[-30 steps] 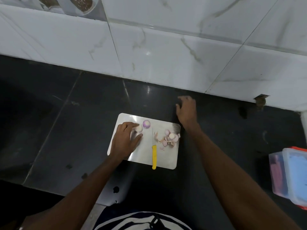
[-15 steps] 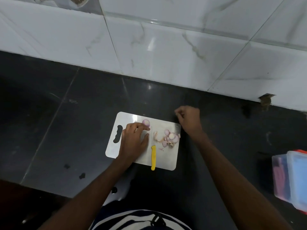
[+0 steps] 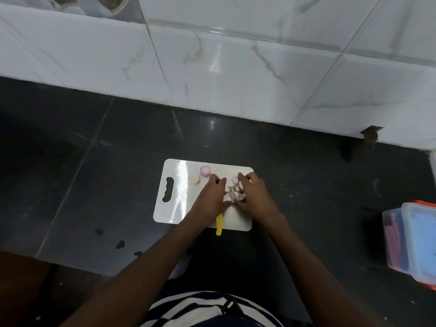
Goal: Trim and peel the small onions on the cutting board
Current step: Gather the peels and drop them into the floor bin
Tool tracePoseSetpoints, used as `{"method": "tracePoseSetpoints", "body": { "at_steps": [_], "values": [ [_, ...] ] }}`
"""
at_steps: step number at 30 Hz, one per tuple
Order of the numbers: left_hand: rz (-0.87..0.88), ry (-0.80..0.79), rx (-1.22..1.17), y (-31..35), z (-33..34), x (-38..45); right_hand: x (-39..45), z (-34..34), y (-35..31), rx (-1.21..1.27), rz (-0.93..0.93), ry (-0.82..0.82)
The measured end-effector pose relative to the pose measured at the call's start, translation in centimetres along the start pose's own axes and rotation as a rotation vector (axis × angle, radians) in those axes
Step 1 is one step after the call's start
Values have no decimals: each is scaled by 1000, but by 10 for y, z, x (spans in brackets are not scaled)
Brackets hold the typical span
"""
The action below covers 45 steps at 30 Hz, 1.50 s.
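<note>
A white cutting board (image 3: 174, 201) lies on the dark counter. Near its far edge sit a peeled purple onion (image 3: 204, 171) and a pale peeled onion (image 3: 194, 178). A pile of onion peels and trimmings (image 3: 234, 195) lies on the board's right half, with a small pinkish onion (image 3: 235, 180) at its far side. My left hand (image 3: 211, 197) and my right hand (image 3: 256, 197) close in on the pile from either side, fingers curled round it. The knife's yellow handle (image 3: 219, 224) pokes out under my left wrist; the blade is hidden.
A white marble-tiled wall (image 3: 236, 79) rises behind the counter. Stacked plastic containers (image 3: 415, 241) stand at the right edge. The board's handle slot (image 3: 168, 190) is at its left end. Small dark specks dot the counter front left.
My right hand came from the counter beyond the board onto the peel pile. My left hand left the two peeled onions and moved right to the pile.
</note>
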<state>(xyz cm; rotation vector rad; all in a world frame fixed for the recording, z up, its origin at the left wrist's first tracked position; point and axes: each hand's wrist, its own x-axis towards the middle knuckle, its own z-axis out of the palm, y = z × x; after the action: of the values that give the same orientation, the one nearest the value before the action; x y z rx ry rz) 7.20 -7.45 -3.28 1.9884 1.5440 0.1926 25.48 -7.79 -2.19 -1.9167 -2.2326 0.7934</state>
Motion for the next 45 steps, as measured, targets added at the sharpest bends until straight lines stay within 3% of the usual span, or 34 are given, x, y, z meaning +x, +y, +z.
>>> {"method": "tracePoseSetpoints", "body": {
  "at_steps": [7,16,21,25,29,32,34,37,40,42,45],
  "values": [
    [-5,1,-81,0,-7,6,19,1,-14,21,-75,-118],
    [2,78,-107,-1,-8,3,18,4,-15,134,-4,50],
    [-48,118,-420,3,-14,0,13,-20,-1,364,110,47],
    [-327,112,-840,21,-18,1,8,-36,0,451,92,43],
    [-625,77,-1345,25,-17,15,1,-45,-29,377,-35,93],
    [-687,-89,-1876,35,-24,2,-7,-35,-52,264,-158,104],
    [-697,-149,-2065,38,-26,-6,-11,-31,-60,132,-178,108],
    [-699,-127,-2188,32,-24,-11,-16,-43,-59,-28,-195,173],
    [-753,-24,-2296,11,-21,-13,-18,-55,-44,149,-183,312],
    [-788,44,-2294,-5,-23,-16,-13,-51,-21,163,-36,393],
    [-818,66,-2172,-21,-28,-21,-9,-28,8,39,134,213]
  ]
}}
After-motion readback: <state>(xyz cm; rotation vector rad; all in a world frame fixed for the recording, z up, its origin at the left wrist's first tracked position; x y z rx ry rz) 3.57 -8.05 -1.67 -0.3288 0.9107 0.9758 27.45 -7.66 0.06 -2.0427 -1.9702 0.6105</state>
